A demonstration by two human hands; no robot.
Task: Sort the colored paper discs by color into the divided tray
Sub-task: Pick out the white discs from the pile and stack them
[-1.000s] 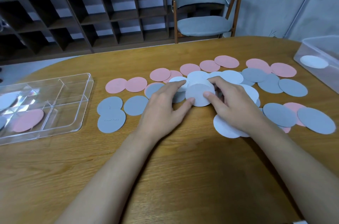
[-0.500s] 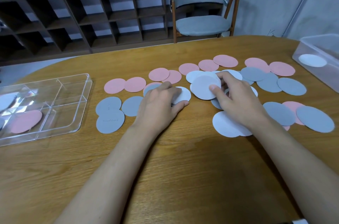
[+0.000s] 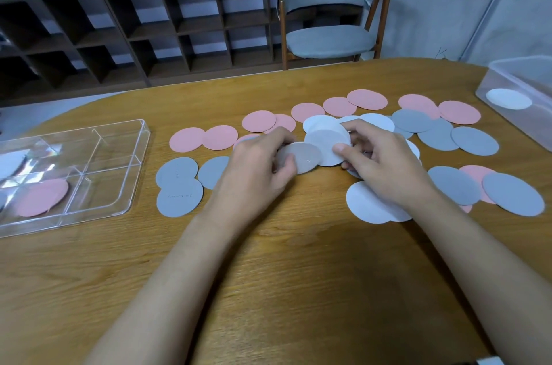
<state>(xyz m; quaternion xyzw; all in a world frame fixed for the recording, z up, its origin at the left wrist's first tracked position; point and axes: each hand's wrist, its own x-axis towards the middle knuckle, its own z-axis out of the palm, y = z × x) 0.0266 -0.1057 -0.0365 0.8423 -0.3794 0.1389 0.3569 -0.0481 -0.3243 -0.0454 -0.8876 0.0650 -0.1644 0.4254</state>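
Pink, grey and white paper discs lie spread over the wooden table (image 3: 298, 260). My left hand (image 3: 257, 167) pinches a pale disc (image 3: 301, 157) lifted off the table at the middle. My right hand (image 3: 379, 158) pinches another white disc (image 3: 327, 140) held tilted just right of it; the two held discs overlap. More white discs (image 3: 373, 206) lie under my right wrist. The clear divided tray (image 3: 98, 137) stands at the left, with a pink disc (image 3: 41, 197) in its near compartment and a white disc (image 3: 9, 164) in a far-left one.
Pink discs (image 3: 206, 137) form a row at the back, grey discs (image 3: 179, 188) lie near the tray and grey discs (image 3: 475, 140) at the right. A clear bin (image 3: 525, 78) holding a white disc stands at the right edge. A chair (image 3: 328, 36) and shelves stand behind.
My left hand has lifted a pale disc off the table and now pinches it. My right hand has brought its white disc slightly left, up against the left hand's disc.
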